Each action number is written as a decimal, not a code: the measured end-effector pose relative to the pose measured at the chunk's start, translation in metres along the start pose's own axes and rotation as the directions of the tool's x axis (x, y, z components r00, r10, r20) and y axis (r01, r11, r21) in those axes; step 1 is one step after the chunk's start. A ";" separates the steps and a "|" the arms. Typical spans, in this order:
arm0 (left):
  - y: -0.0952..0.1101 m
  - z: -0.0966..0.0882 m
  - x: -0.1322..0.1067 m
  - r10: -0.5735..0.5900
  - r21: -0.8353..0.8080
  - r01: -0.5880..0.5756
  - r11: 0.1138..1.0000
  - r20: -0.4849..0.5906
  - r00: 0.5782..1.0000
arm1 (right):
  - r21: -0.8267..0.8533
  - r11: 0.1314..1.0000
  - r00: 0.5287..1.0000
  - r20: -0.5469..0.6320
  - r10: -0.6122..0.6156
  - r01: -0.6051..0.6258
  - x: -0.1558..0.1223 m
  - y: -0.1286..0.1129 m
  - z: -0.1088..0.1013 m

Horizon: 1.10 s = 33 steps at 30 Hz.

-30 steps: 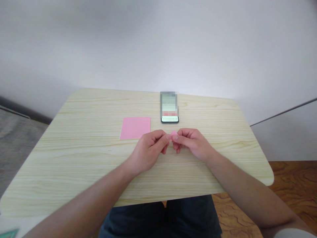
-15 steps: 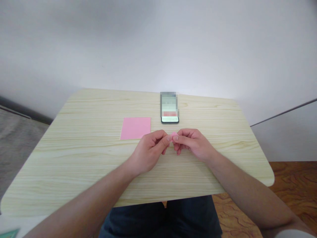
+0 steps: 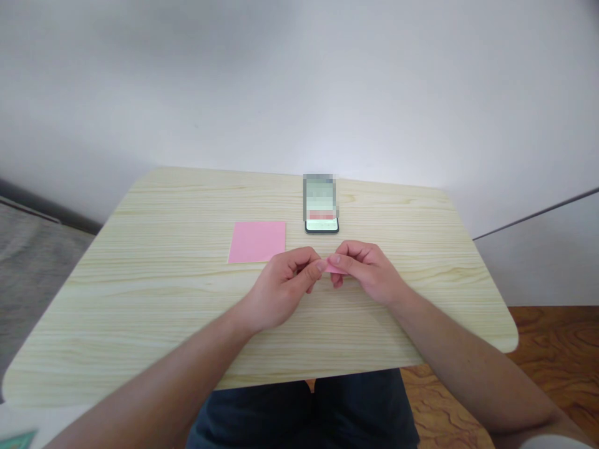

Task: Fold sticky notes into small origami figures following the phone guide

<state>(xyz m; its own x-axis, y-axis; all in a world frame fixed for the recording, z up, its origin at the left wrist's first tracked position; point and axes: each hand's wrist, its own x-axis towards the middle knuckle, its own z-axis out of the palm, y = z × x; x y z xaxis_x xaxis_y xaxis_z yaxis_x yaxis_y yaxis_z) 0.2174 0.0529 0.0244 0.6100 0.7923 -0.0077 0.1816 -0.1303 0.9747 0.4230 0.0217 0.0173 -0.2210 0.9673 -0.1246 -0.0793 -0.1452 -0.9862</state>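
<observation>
Both hands meet over the middle of a pale wooden table [image 3: 140, 324]. My left hand [image 3: 283, 287] and my right hand [image 3: 367, 271] pinch a small folded piece of pink paper [image 3: 333, 268] between thumbs and fingertips, just above the tabletop. Most of the paper is hidden by the fingers. A square pad of pink notes [image 3: 257, 241] lies flat just beyond my left hand.
A phone [image 3: 321, 203] lies face up with a lit screen at the far middle of the table, near the white wall. The table's front edge is over my lap. Wood-patterned floor shows at the right, and a green corner at the bottom left.
The pink piece has dropped slightly lower between the fingertips and shows less above them. Both hands stay in the same spot.
</observation>
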 end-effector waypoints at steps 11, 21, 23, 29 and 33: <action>-0.001 -0.002 0.002 0.009 -0.044 -0.011 0.999 -0.061 0.998 | -0.015 0.999 0.999 -0.030 -0.042 0.042 0.000 0.003 0.002; -0.003 -0.003 0.002 -0.079 -0.135 0.067 0.989 -0.083 0.993 | -0.165 0.943 0.945 -0.111 -0.308 0.289 -0.003 0.009 0.002; -0.004 -0.002 0.002 -0.090 -0.141 0.082 0.987 -0.055 0.994 | -0.136 0.956 0.956 -0.100 -0.275 0.261 -0.003 0.009 0.002; -0.002 -0.001 0.000 -0.042 -0.113 0.046 0.993 0.035 0.999 | -0.039 0.970 0.968 -0.064 -0.241 0.239 -0.004 0.006 0.004; 0.000 0.000 -0.002 -0.002 -0.107 0.012 0.994 0.095 0.995 | 0.014 0.970 0.968 -0.066 -0.240 0.242 -0.004 0.004 0.004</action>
<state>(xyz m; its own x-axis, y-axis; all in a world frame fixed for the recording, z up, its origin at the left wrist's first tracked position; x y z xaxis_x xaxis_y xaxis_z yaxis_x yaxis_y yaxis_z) 0.2161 0.0517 0.0245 0.6805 0.7321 -0.0307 0.1050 -0.0560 0.9929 0.4195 0.0169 0.0144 -0.1307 0.9854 0.1092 -0.1439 0.0901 -0.9855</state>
